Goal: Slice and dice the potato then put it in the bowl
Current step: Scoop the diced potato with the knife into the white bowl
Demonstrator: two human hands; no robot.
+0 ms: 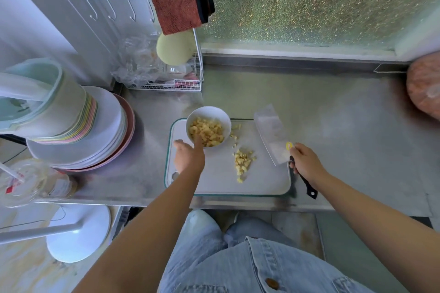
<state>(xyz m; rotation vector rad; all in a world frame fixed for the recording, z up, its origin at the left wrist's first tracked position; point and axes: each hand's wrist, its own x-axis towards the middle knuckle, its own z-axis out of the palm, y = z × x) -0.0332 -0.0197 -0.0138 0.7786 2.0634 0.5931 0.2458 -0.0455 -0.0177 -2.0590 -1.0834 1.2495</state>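
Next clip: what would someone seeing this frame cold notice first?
The white bowl heaped with diced potato stands out at the far left corner of the cutting board, with the left hand at its near rim. To the right, the right hand grips a cleaver over the board's right edge. A small pile of dice lies mid-board.

The glass in the wire rack shows perhaps "11" (badly blurred).
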